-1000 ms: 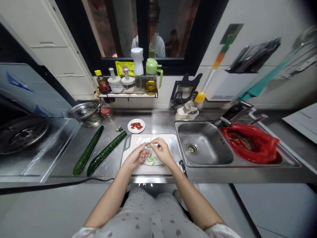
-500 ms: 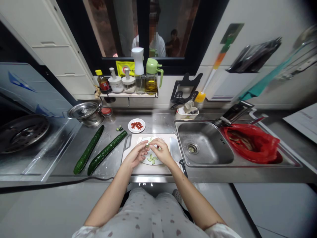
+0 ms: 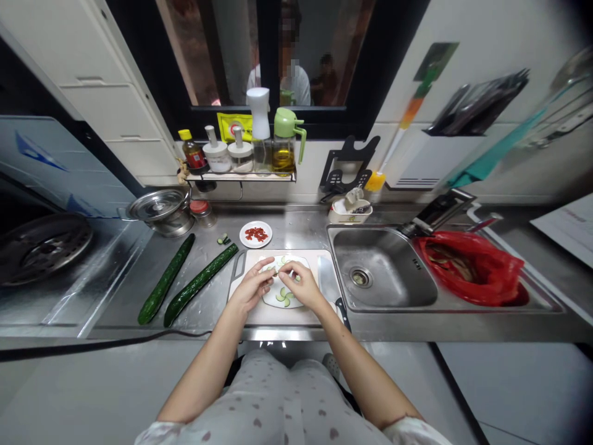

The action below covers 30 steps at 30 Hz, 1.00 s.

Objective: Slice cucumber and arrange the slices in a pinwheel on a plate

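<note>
Both my hands meet over a white plate [image 3: 270, 299] with several cucumber slices [image 3: 283, 296], which sits on a white cutting board [image 3: 251, 262]. My left hand [image 3: 250, 288] pinches a thin cucumber slice at its fingertips. My right hand [image 3: 301, 284] is closed in a pinch on the same slice from the other side. A knife [image 3: 330, 284] lies on the board's right edge, beside my right wrist. Two whole cucumbers [image 3: 198, 283] lie on the steel counter to the left of the board.
A small plate of red chili pieces [image 3: 256, 234] sits behind the board. A steel sink [image 3: 380, 275] lies to the right, with a red bag [image 3: 472, 267] beyond it. A pot [image 3: 160, 212] and stove are at the left. Bottles stand on a shelf [image 3: 241, 177] under the window.
Both hands have shifted a little toward the plate's far left rim, still pinching a cucumber slice together. Nothing else has moved.
</note>
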Tool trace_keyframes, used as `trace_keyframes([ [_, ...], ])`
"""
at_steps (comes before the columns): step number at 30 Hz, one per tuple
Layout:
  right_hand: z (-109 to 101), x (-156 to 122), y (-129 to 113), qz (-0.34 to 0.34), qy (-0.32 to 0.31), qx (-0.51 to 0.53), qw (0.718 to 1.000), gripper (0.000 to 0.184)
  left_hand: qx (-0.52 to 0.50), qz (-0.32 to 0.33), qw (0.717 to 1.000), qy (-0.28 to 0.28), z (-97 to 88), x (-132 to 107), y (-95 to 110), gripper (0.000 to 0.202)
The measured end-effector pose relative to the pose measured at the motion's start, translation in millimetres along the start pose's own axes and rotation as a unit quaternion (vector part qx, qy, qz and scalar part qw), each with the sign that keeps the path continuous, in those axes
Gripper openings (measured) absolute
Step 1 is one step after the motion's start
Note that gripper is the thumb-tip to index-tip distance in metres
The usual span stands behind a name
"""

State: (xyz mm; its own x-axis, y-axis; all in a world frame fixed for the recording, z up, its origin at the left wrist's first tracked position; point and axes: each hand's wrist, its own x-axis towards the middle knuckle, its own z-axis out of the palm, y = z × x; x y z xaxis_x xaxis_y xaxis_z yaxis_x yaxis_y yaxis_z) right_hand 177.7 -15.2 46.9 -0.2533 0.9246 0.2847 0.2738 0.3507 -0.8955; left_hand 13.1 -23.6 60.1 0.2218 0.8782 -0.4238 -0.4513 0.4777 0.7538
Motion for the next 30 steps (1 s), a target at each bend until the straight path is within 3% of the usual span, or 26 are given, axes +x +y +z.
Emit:
trace_keyframes([
  [13, -0.4, 2.7, 0.5, 0.084, -0.018, 0.124, 0.989, 0.021, 0.159, 0.2, 0.967, 0.011, 3.7, 2.3, -2.1, 0.055],
  [30, 3.6, 5.8, 0.0, 0.137, -0.031, 0.168, 0.976, 0.028, 0.252, 0.24, 0.935, 0.063, 2.8, 2.4, -3.0, 0.035],
])
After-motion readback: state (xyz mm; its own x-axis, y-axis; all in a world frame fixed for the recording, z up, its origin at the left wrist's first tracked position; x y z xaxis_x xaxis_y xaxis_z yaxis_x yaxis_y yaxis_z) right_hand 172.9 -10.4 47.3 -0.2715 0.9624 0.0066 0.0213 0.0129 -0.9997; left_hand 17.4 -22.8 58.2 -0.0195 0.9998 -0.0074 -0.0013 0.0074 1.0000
